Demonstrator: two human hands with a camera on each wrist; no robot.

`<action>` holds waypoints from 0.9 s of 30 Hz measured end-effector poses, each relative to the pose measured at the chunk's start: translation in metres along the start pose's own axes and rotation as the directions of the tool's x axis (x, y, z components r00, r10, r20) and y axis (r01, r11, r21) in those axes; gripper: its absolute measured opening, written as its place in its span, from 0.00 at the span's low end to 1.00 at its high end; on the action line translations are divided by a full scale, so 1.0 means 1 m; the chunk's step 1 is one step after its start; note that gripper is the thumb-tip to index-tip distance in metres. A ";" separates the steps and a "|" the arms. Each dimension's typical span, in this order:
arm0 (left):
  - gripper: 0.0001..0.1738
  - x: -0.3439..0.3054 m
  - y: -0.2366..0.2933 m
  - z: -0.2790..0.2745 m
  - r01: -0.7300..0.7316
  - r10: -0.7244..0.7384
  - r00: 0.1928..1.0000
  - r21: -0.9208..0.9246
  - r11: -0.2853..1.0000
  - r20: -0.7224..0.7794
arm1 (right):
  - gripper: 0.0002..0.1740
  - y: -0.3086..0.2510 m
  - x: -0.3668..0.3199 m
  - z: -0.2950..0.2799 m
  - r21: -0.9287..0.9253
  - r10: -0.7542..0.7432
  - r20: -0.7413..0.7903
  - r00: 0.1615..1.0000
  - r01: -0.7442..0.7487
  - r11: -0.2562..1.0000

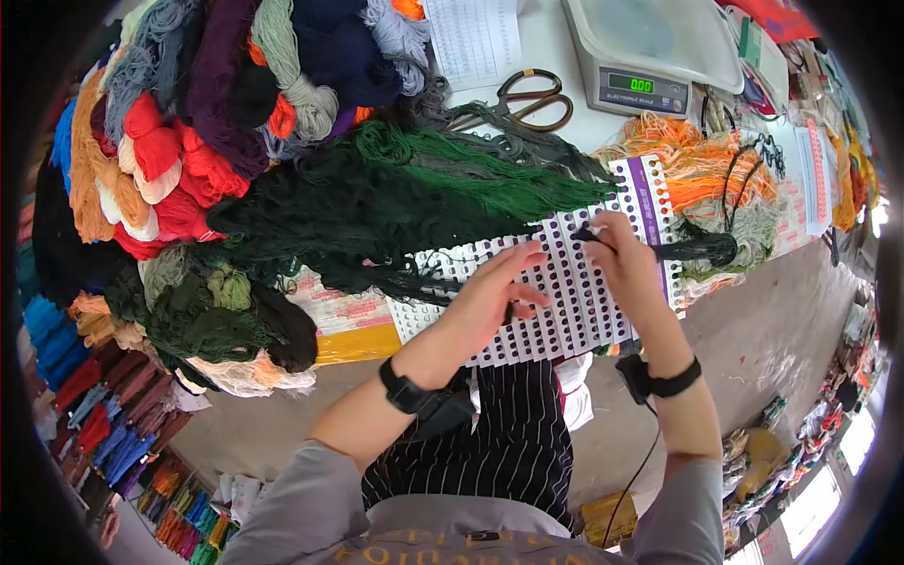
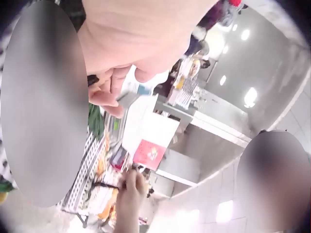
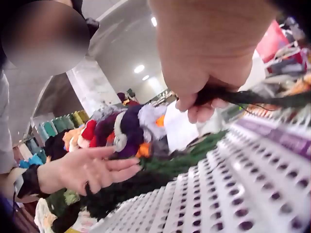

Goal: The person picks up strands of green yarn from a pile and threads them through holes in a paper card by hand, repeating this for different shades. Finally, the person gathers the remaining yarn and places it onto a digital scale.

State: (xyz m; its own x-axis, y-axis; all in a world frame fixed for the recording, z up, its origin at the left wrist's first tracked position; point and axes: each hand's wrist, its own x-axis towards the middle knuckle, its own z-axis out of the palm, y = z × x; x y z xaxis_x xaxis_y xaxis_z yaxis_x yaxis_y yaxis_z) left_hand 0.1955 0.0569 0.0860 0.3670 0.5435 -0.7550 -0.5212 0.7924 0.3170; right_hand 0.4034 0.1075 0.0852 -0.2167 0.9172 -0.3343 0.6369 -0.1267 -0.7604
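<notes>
My right hand (image 1: 626, 268) pinches the end of a dark yarn bundle (image 1: 692, 250) above a white perforated board (image 1: 476, 358); the bundle's tail trails off to the right. In the right wrist view, the dark yarn (image 3: 257, 98) passes between thumb and fingertips. Over the board's left part, my left hand (image 1: 490, 297) has its index and middle fingers stretched out. Its lower fingers curl round a small dark thing (image 3: 88, 188), mostly hidden, whose kind I cannot tell. Black and green yarn (image 1: 471, 179) lies across the board's far left part.
Piled skeins (image 1: 217, 94) fill the table's left side. Scissors (image 1: 532, 102), a printed sheet (image 1: 476, 42) and a digital scale (image 1: 645, 89) stand behind the board. Orange yarn (image 1: 678, 155) and pale green yarn (image 1: 753, 231) lie at the right.
</notes>
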 end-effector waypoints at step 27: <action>0.08 0.075 0.000 -0.009 -0.282 0.538 0.843 0.855 0.436 0.004 | 0.14 0.013 0.033 0.023 -0.202 0.002 0.143 0.990 0.027 0.979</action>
State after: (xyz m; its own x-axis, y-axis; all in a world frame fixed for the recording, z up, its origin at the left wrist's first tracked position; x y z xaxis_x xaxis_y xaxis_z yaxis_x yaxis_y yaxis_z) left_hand 0.2163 0.0958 0.0241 0.0321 0.8857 -0.4632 0.3279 0.4285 0.8420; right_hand 0.3875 0.1274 0.0515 -0.3194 0.8534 -0.4120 0.7668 -0.0227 -0.6415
